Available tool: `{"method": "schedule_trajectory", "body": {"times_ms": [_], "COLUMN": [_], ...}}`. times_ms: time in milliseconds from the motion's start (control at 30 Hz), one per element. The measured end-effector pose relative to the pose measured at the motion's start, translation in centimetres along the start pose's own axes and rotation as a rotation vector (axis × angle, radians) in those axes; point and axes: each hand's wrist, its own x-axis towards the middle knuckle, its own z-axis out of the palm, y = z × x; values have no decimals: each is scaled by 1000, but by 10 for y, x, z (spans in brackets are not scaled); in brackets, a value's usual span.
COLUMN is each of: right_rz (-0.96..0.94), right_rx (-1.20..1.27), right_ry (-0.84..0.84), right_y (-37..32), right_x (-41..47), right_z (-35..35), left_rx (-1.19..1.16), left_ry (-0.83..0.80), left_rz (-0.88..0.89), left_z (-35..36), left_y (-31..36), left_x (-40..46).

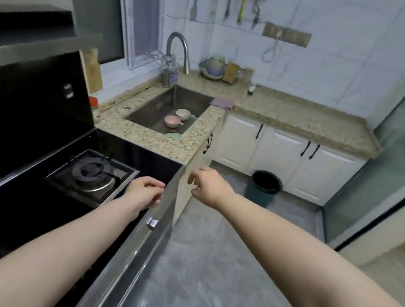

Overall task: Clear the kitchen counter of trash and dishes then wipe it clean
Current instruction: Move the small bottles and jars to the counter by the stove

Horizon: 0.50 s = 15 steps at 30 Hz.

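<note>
Both hands free, dishes in sink, cloth waits.
My left hand [144, 192] & right hand [207, 187] hold nothing, fingers loosely curled; bowls [176, 118] sit in sink [167, 100], purple cloth [222, 103] on counter [294, 109] edge, prob. for wiping.

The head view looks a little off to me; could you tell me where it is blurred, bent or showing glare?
Head view: soft throughout, with motion blur on the left hand and right hand; wide-angle distortion bows the counter edge and the tiled wall; pale glare sits on the glossy floor tiles and the black cooktop.
</note>
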Motion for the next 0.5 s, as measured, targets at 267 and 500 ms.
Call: {"method": "schedule_trajectory", "body": {"times_ms": [267,500], "right_rz": [171,288], "right_rx": [31,-167], "right_ry": [21,-121], "right_y": [120,189], "right_x": [-12,0], "right_z": [-15,0], "left_rx": [47,137], "left_ry": [-166,-256], "left_rz": [-58,-122], "left_z": [123,192], "left_y": [9,19], "left_x": [46,131]}}
